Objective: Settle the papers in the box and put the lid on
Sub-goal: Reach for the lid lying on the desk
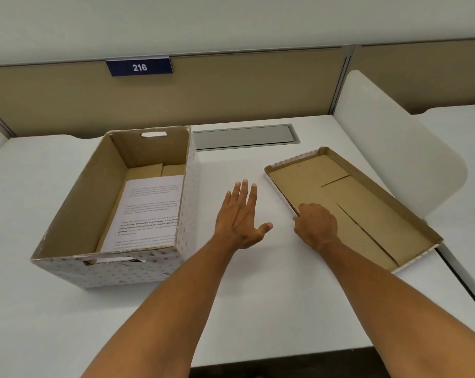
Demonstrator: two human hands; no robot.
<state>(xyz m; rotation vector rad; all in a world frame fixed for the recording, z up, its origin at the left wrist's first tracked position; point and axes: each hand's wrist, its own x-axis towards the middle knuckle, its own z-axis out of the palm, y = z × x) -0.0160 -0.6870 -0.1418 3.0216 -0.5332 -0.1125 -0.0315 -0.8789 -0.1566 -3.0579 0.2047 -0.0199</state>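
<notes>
An open cardboard box (pixel 75 192), white with pink dots outside, stands on the left of the desk. Printed papers (pixel 149 211) lie flat on its bottom, against the right wall. The matching lid (pixel 367 203) lies upside down on the right, brown inside up. My left hand (pixel 240 216) is flat over the bare desk between box and lid, fingers spread, holding nothing. My right hand (pixel 316 223) rests on the lid's near-left rim with its fingers curled over that edge.
A white desk (pixel 67 323) carries everything; its front edge runs along the bottom. A tan partition with a blue plate marked 216 (pixel 139 67) closes the back. A grey cable flap (pixel 244 137) sits behind the box. A white divider panel (pixel 394 148) stands right of the lid.
</notes>
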